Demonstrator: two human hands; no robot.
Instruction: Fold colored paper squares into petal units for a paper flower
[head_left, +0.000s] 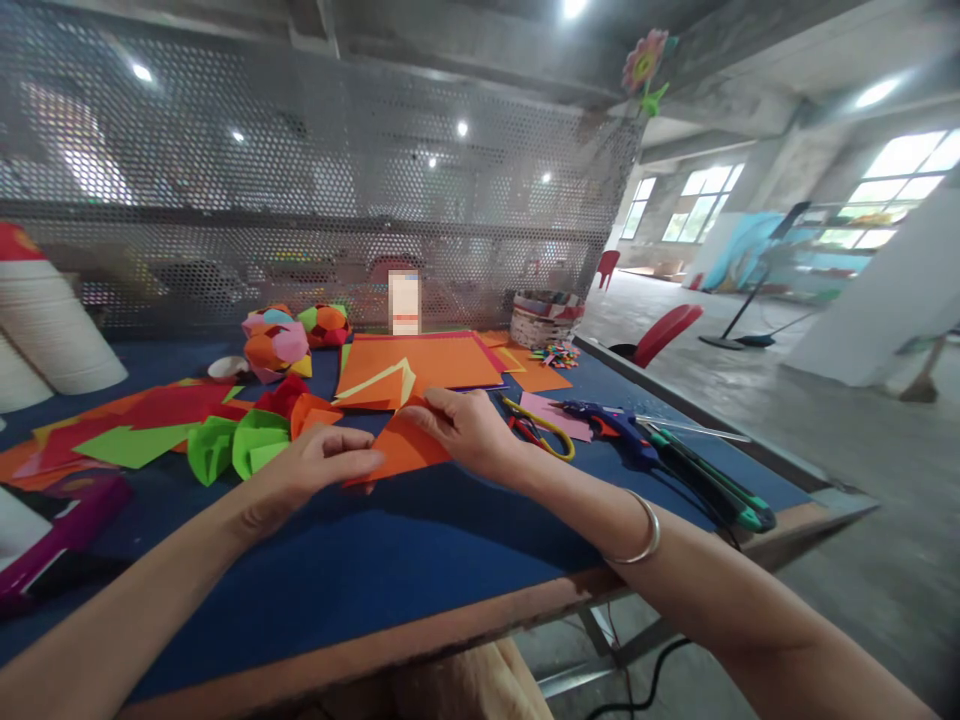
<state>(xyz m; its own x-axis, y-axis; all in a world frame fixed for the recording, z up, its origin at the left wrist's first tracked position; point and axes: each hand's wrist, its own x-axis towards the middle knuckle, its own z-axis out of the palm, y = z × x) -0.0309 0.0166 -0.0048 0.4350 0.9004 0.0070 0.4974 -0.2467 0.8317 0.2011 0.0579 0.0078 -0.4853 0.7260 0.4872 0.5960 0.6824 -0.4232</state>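
Observation:
A sheet of orange paper [410, 450] is between my two hands, low over the blue tabletop. My left hand [322, 462] has its thumb and fingers closed at the sheet's left edge. At the upper right corner, my right hand [480, 430] pinches the same sheet; its fingertips are partly hidden. Just behind lies a folded yellow and orange paper piece [386, 388], on a stack of larger orange sheets [427, 362]. Beside my left hand stand folded green paper pieces [261, 440] and red and orange ones. Yellow-handled scissors [551, 432] lie right of my right hand.
A blue glue gun [622, 425] and a green-black cutter [712, 475] lie at the right. Paper balls [277, 345], loose coloured sheets [135, 448], a purple tape dispenser [67, 530] and white cup stacks [64, 325] occupy the left. A basket [544, 322] stands before the perforated metal screen [480, 200].

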